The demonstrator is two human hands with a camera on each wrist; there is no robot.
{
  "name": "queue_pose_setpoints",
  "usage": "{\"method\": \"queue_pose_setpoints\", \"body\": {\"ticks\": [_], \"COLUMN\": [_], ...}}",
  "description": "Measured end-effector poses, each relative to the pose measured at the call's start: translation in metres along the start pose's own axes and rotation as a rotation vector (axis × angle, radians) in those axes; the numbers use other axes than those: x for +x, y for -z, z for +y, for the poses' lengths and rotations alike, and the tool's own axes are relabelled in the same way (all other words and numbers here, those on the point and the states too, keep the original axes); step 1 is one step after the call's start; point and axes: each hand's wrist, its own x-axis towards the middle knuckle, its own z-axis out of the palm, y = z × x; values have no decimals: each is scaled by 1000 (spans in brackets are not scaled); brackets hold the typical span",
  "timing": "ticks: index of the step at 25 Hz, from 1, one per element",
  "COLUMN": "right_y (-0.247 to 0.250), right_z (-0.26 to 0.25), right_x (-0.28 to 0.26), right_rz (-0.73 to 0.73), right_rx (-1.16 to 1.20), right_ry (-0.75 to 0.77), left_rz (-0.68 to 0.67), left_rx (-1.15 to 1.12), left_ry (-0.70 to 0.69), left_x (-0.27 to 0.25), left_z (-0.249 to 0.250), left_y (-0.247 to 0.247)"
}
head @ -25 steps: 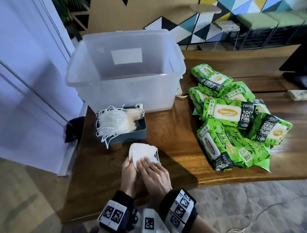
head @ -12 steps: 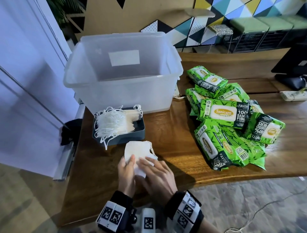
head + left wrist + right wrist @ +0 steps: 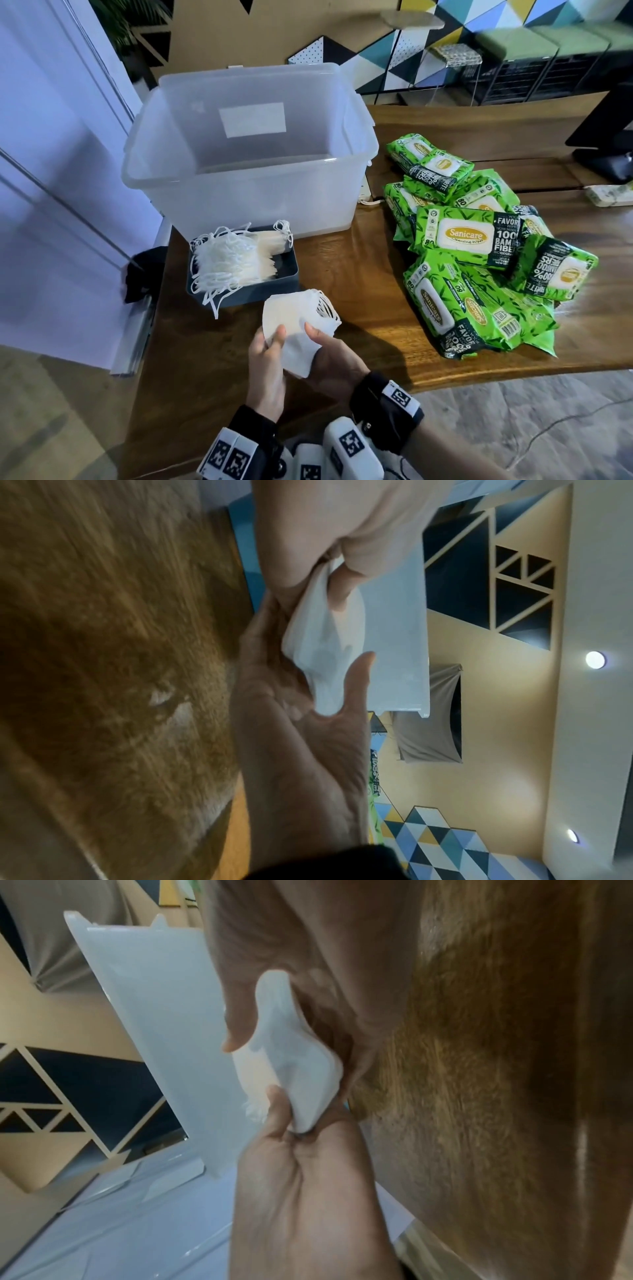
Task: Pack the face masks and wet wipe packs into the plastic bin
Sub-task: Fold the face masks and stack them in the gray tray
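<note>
Brown wood table (image 3: 370, 342) fills most of my view, w/ a white wall at left. Both my hands hold one stack of face masks (image 3: 294, 325) over the near table edge: left hand (image 3: 265, 370) w/ thumb on top, right hand (image 3: 334, 359) the same, fingers curled under. Plastic bin (image 3: 246, 178) sits far left, lid off, w/ a blank white label. Just near it, touching, a gray tray (image 3: 270, 287) has more masks (image 3: 229, 267). Green wet wipe packs (image 3: 479, 253) are piled at right; I read "Sanicare", "100%", "80". Bare wood lies btw tray and packs.
</note>
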Motion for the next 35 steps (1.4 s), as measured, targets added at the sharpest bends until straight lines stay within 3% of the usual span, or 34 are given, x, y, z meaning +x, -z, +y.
{"method": "queue_pose_setpoints", "body": {"ticks": [3, 5, 7, 8, 10, 13, 15, 17, 20, 24, 28, 32, 35], "right_y": [11, 19, 30, 34, 40, 24, 13, 11, 16, 18, 16, 13, 13], "right_z": [-1, -4, -11, -18, -34, -60, -69, -75, -83, -88, -86, -83, -79], "right_x": [7, 9, 15, 16, 25, 54, 85, 110, 128, 138, 136, 135, 136], "right_rz": [-51, 79, 163, 189, 174, 26, -104, -150, -178, -269, -229, -183, -163], "right_rx": [63, -29, -172, -234, -537, -1419, -1805, -2029, -2069, -2006, -1972, -1939, -1952], "right_ry": [68, 108, 190, 231, 314, 520, 605, 613, 653, 710, 715, 789, 807], "left_rz": [-20, -71, -178, -230, -306, -412, -444, -404, -337, -369, -524, -679, -723], "left_rx": [-23, 4, 170, 360, 863, 1471, 1620, 1647, 1671, 1736, 1769, 1665, 1695], "left_ry": [31, 86, 98, 44, -193, -560, -704, -925, -1158, -1283, -1296, -1123, -1220], "left_x": [4, 9, 18, 26, 49, 88, 104, 110, 113, 129, 145, 163, 171], "left_z": [-4, -5, 2, 7, 12, 24, 38, 58, 83, 92, 107, 136, 133], "left_y": [6, 12, 25, 34, 60, 93, 101, 92, 76, 89, 93, 85, 89]}}
